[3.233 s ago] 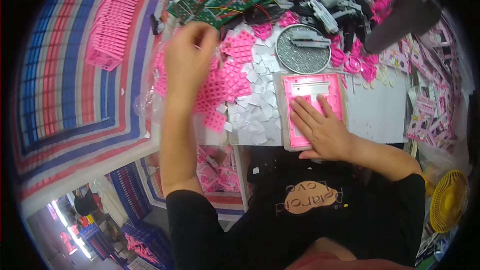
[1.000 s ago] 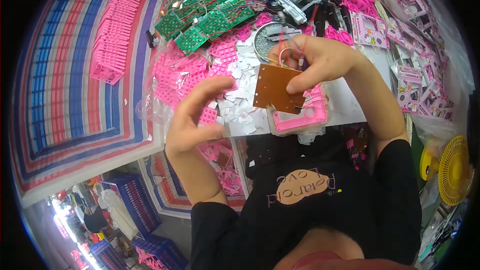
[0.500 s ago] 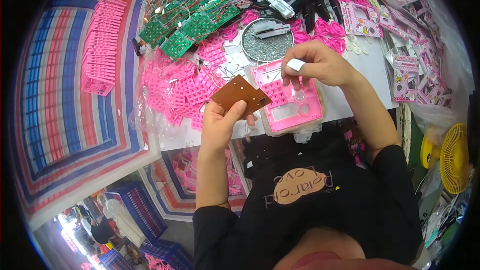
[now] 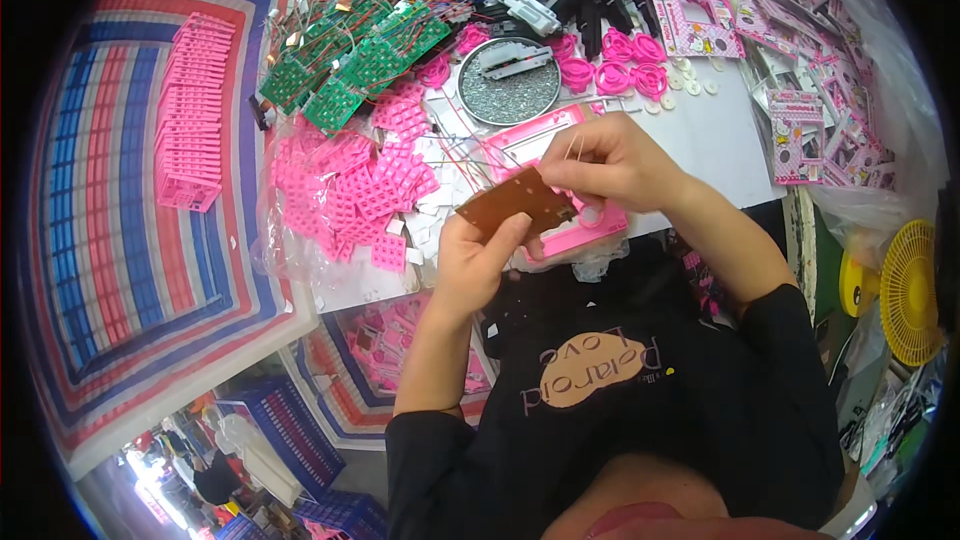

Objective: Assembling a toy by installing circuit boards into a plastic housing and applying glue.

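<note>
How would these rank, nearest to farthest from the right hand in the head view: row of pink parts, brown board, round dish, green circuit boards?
1. Brown board, by the right hand.
2. Round dish, beyond, slightly left.
3. Green circuit boards, farther left.
4. Row of pink parts, far left.

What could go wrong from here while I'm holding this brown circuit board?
The thin wires beside the brown circuit board in your left hand could snag. If the board slips, it could hit the pink plastic casing underneath. A bump might spill tiny metal pieces from the round dish beyond the casing.
</note>
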`<state>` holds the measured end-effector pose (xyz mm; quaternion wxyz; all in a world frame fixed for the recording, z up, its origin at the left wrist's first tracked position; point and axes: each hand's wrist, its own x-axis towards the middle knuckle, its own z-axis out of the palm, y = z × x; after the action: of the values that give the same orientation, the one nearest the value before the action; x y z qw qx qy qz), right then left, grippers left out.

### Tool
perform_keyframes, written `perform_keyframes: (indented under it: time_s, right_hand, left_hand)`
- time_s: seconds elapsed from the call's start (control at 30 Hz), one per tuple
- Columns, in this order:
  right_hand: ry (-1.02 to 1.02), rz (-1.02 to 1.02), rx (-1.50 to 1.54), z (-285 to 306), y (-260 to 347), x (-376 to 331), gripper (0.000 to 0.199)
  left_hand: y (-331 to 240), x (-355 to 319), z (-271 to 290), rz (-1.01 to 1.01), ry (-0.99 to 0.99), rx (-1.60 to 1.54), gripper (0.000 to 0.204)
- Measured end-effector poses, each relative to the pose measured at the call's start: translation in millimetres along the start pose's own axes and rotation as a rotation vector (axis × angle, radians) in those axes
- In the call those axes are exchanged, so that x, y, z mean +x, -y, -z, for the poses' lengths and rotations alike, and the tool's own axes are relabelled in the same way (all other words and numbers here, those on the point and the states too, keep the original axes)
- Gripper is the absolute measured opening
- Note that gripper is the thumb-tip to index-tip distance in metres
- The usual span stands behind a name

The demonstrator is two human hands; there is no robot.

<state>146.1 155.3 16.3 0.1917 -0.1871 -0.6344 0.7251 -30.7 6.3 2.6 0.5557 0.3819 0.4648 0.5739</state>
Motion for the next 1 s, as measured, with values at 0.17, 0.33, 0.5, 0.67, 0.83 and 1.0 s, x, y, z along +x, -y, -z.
perform_keyframes:
  time_s: [0.17, 0.33, 0.5, 0.67, 0.83, 1.0]
  right_hand:
    - [-0.368, -0.193, -0.147, 2.5, -4.6, -71.9, 0.019]
    - [-0.162, -0.370, -0.529, 44.6, 2.5, -152.3, 0.038]
    - [0.040, 0.091, -0.968, 34.6, 39.2, -101.0, 0.075]
    - [0.203, 0.080, -0.173, 4.7, -6.9, -48.5, 0.036]
    - [-0.207, -0.130, 0.364, -15.2, -19.3, -51.8, 0.015]
    - [-0.252, 0.043, 0.552, 18.5, -32.8, -57.6, 0.041]
  left_hand:
    - [1.6, -8.2, -2.0, 0.081, -0.188, -0.047, 0.025]
    - [5.6, -21.1, 4.0, 0.105, -0.023, 0.387, 0.021]
    - [4.5, -18.1, -8.9, 0.007, 0.251, 0.701, 0.016]
    - [2.5, -17.6, -12.7, -0.015, 0.310, 0.716, 0.012]
    - [11.8, -31.0, -4.5, 0.200, 0.182, 0.538, 0.017]
    - [23.6, -38.0, 4.3, 0.240, 0.173, 0.382, 0.021]
